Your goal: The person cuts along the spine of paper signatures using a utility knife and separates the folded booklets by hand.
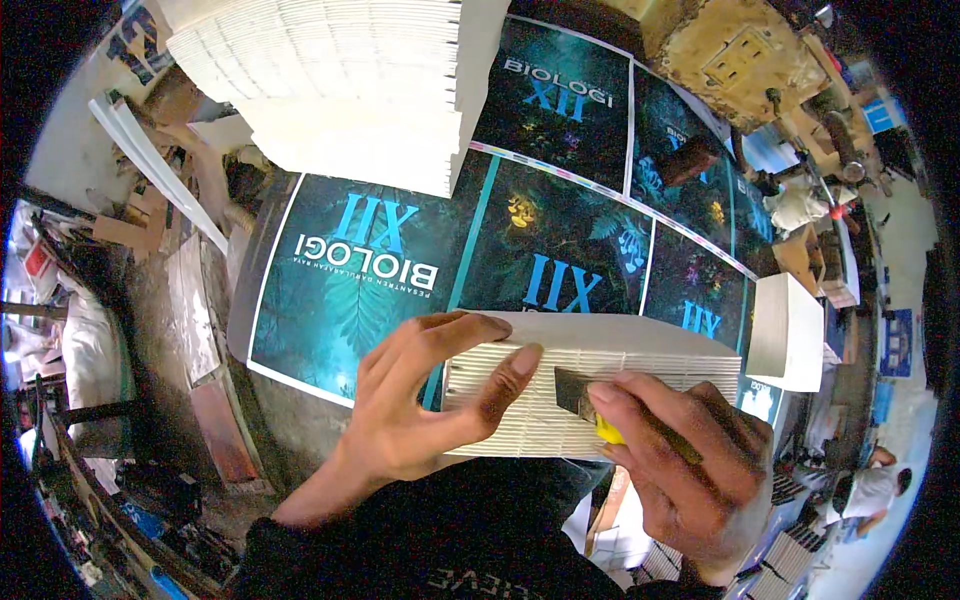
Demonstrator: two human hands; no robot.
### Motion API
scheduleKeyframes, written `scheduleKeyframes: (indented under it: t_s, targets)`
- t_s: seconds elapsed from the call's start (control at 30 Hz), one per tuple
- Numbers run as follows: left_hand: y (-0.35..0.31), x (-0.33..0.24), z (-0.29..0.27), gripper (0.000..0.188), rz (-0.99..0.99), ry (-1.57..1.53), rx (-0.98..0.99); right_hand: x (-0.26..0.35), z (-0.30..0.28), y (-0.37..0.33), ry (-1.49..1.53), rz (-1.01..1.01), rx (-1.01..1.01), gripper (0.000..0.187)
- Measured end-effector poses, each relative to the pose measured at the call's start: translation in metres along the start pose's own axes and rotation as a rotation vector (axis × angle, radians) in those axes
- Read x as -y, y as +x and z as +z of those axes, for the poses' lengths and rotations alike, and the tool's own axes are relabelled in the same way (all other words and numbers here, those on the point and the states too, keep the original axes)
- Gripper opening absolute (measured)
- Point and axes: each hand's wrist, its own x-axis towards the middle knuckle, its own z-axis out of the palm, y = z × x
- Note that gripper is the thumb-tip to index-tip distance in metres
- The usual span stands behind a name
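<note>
In front of me a stack of white sewn book blocks [670, 372] stands at the near edge of the table, its ridged spines facing me. My left hand [425, 395] holds the left end of this stack, with the index finger over the top edge and the thumb against the spines. In my right hand [690, 455] is a yellow utility knife [608, 430], gripped near its front. Its wide dark blade touches or sits just before the spines, left of my right fingertips. The rest of its handle is mostly covered by my fingers.
Dark teal printed cover sheets [560, 240] lie across the table. A tall pile of white book blocks [330, 80] rises at the far left, and a smaller pile [787, 335] stands at the right. A brown block [688, 160] rests on the sheets. Another person [868, 495] is at far right.
</note>
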Motion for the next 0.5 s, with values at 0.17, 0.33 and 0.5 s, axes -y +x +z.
scheduleKeyframes:
  t_s: [0.17,0.33,0.5]
  targets:
    - [0.0007,0.0017,0.0040,0.032,0.019,0.003,-0.032,-0.0026,-0.0039,0.0016,0.018,-0.004,0.019,0.049]
    - [0.0013,0.0005,0.0041,0.033,0.015,-0.008,-0.044,0.0007,-0.0050,0.0029,-0.003,0.012,0.026,0.048]
    - [0.0048,-0.0027,0.0000,0.031,-0.020,-0.011,-0.007,0.0034,-0.0061,0.0059,-0.047,-0.005,0.062,0.044]
